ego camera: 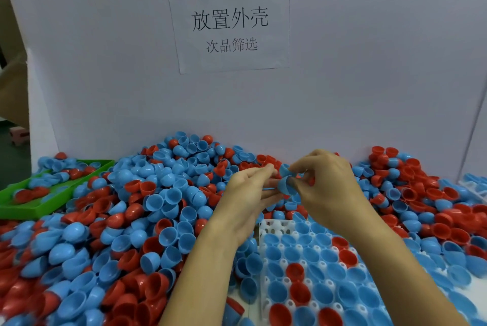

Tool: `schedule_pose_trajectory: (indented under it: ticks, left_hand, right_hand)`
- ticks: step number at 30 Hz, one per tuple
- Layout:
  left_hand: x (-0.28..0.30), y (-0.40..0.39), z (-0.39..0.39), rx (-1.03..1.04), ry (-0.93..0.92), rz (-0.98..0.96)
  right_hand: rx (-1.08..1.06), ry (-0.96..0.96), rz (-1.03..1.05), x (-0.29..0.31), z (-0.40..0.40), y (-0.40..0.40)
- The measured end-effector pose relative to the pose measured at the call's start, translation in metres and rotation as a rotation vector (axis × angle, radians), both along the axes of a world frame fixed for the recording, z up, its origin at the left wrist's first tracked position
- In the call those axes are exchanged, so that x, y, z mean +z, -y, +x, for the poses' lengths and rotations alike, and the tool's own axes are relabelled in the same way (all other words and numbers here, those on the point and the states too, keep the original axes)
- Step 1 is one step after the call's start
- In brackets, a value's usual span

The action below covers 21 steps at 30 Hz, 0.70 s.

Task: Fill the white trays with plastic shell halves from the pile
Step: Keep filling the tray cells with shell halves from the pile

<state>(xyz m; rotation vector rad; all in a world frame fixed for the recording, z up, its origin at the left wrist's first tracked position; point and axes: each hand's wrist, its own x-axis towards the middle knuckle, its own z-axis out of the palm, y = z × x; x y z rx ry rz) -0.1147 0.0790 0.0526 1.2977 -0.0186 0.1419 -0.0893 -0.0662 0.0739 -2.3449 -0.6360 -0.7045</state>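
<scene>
I see a blue shell half [286,185] held up between both hands, above the far edge of the white tray [274,226] and in front of the pile [147,209]. My right hand [329,183] has its fingertips curled round the shell's rim; my left hand [249,193] meets it with fingers stretched forward, tips pinched at the shell's left side. Something red shows behind the fingers, but I cannot tell what it is.

The white tray lies under my forearms, most sockets taken by blue halves and a few red ones; its far-left corner shows bare white sockets. Loose red and blue halves crowd against its left and right edges, so the tray is hemmed in on both sides. The pile banks up against the white back wall [369,75], which carries a printed paper sign [229,25]. A green tray [39,209] with a few halves sits at far left, its near edge touching the pile. Another white tray's corner [474,188] peeks in at far right.
</scene>
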Motion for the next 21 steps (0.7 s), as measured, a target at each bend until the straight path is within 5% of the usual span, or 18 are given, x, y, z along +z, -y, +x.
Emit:
schedule_pose_trajectory:
  ticks: [10, 21]
  left_hand:
    - [0.005, -0.023, 0.001, 0.165, -0.034, -0.132]
    - [0.005, -0.024, 0.000, 0.169, -0.041, -0.096]
  right_hand:
    - [-0.088, -0.392, -0.743, -0.034, 0.056, -0.025]
    - [-0.034, -0.429, -0.839, -0.051, 0.060, -0.030]
